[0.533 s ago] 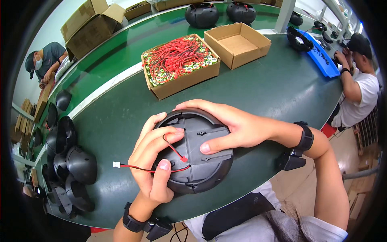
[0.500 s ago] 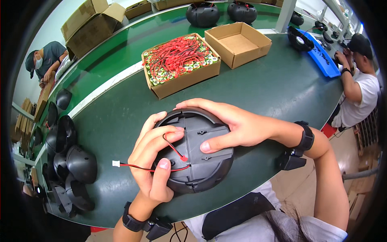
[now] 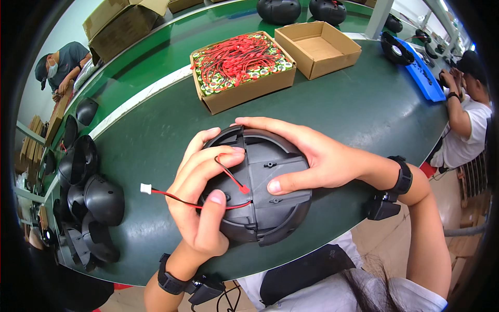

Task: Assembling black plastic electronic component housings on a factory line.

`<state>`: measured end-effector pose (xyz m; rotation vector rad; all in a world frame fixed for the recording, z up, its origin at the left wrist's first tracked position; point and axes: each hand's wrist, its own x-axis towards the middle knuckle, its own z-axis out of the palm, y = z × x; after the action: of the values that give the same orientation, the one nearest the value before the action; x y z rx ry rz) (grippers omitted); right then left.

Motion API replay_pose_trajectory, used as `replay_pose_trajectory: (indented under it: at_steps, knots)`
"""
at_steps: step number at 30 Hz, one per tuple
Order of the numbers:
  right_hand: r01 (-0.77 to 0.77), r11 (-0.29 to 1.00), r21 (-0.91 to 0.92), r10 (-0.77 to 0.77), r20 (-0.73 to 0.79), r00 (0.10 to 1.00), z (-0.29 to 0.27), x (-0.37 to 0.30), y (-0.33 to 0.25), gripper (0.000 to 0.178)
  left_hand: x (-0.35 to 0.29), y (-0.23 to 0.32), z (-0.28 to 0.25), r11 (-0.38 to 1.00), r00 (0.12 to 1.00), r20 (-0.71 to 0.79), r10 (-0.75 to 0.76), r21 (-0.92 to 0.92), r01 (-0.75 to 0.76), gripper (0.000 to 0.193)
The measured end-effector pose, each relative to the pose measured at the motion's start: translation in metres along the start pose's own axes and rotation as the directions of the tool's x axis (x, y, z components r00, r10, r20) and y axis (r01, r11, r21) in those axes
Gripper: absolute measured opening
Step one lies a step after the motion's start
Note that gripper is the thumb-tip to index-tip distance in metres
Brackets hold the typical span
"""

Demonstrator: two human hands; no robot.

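A round black plastic housing (image 3: 273, 182) made of two halves is held above the green tabletop. My left hand (image 3: 200, 192) is closed on its left half, fingers over the top and thumb near the lower part. My right hand (image 3: 322, 161) grips the right half, its thumb lying flat on the inner face. The seam between the halves shows a narrow gap and a slight offset. Red and black wires come out at the seam: one ends in a white connector (image 3: 146, 189) to the left of my hand, another in a red connector (image 3: 244, 190). My fingertips behind the rim are hidden.
An open carton of green-ringed battery cells (image 3: 239, 67) with red wires stands ahead, beside an open carton (image 3: 317, 49). Black shells (image 3: 104, 197) are heaped at left. A blue tray (image 3: 421, 73) lies at far right. Co-workers sit at both sides.
The housing's halves have come slightly apart and out of line, the right one sitting a little lower. Both hands keep their grip. The boxes appear higher and further right in the picture.
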<state>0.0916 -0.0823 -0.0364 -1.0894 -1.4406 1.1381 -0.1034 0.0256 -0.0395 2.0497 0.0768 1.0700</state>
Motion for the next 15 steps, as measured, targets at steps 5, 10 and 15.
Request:
replay_pose_trajectory:
  at_steps: [5,10,15]
  knots:
    - [-0.023,0.996,0.084,0.022,0.015,1.000,-0.007,0.003,0.002,0.083,-0.003,-0.004,0.000,0.995,0.996,0.044,0.072,0.066,-0.075,0.041]
    - [-0.028,0.999,0.039,0.028,0.007,1.000,-0.009,0.004,0.003,0.083,-0.003,-0.002,0.002,0.997,0.998,0.040,0.058,0.054,-0.060,0.042]
    - [-0.034,0.946,0.323,0.058,-0.068,0.996,-0.008,0.010,0.015,0.074,-0.005,0.002,0.005,0.998,0.999,0.032,0.030,0.056,-0.031,0.042]
